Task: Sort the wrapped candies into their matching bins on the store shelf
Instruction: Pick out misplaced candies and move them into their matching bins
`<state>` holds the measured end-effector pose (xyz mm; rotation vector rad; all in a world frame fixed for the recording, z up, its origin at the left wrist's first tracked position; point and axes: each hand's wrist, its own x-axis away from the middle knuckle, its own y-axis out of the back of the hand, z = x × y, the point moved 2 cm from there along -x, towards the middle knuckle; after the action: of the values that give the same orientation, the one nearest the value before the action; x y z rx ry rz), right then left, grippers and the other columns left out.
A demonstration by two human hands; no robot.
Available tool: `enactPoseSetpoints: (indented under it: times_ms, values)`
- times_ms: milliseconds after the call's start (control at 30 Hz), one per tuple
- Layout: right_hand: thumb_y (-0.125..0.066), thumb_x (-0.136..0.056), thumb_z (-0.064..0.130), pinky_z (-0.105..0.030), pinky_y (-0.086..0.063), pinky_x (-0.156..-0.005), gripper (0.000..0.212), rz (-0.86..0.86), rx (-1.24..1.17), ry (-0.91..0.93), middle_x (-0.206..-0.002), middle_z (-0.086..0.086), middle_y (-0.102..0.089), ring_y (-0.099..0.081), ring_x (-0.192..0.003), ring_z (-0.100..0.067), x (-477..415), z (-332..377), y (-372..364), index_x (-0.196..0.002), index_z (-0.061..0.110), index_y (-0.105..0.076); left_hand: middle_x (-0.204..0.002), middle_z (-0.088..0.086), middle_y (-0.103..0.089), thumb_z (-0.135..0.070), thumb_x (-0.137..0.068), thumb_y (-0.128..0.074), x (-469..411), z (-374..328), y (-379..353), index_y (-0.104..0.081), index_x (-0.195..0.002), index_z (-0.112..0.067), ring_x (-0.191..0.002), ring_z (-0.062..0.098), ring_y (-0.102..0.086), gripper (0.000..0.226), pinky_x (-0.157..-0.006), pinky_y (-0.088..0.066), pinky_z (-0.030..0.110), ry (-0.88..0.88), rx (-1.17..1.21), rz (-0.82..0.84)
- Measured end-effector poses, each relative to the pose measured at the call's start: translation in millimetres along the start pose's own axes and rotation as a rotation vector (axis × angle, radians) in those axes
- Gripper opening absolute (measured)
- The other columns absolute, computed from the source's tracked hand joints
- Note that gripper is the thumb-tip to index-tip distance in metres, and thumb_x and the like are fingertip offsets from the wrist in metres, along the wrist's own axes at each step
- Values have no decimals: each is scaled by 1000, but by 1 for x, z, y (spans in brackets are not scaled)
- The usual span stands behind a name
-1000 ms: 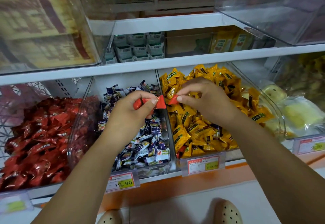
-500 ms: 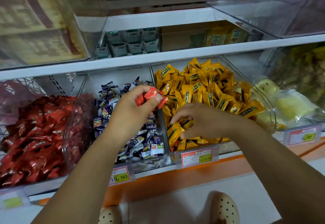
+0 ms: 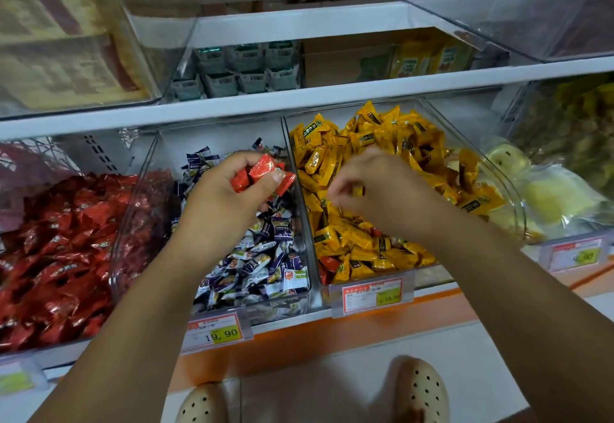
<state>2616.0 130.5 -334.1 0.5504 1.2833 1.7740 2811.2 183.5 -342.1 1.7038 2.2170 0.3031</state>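
My left hand (image 3: 219, 203) grips a few red wrapped candies (image 3: 262, 173) above the clear bin of blue-and-white candies (image 3: 259, 266). My right hand (image 3: 375, 186) hovers with curled fingers over the bin of yellow candies (image 3: 382, 133); a yellowish bit shows between the fingertips, and I cannot tell whether they hold it. Stray red candies (image 3: 327, 263) lie among the yellow ones near that bin's front. The bin of red candies (image 3: 56, 249) stands at the far left.
A bin with pale yellow-green packets (image 3: 558, 196) sits at the right. Price tags (image 3: 216, 333) hang on the shelf's front edge. The white upper shelf (image 3: 299, 96) and clear boxes overhang the bins. My shoes (image 3: 420, 389) are on the floor below.
My right hand passed a red candy to my left, dipped to the front of the yellow bin, then rose toward its middle. My left hand stayed put, holding the red candies.
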Motion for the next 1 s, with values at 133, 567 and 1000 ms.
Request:
enactPoseSetpoints:
  times_ms: [133, 567, 1000]
  values:
    - [-58, -92, 39, -18, -42, -83, 23, 414, 129, 60, -91, 16, -55, -39, -98, 4, 17, 11, -25, -106, 27, -72, -66, -11, -61, -33, -89, -64, 0, -2, 0, -63, -92, -36, -58, -1, -57, 5, -64, -55, 32, -16, -18, 6]
    - [-63, -80, 52, -40, -29, -93, 36, 337, 438, 55, -95, 9, -59, -37, -114, -21, 5, 17, -62, -111, 34, -65, -64, -16, -61, -31, -89, -63, 6, 6, 2, -65, -94, -31, -58, 1, -57, 4, -62, -50, 34, -27, -52, 72]
    - [-74, -81, 27, -20, -47, -72, 12, 104, -447, -153, -86, 14, -67, -59, -83, -3, 7, -11, -33, -93, 30, -75, -61, -12, -59, -29, -89, -64, 4, 6, -1, -65, -91, -29, -57, 5, -54, 3, -58, -46, 31, -44, -16, 107]
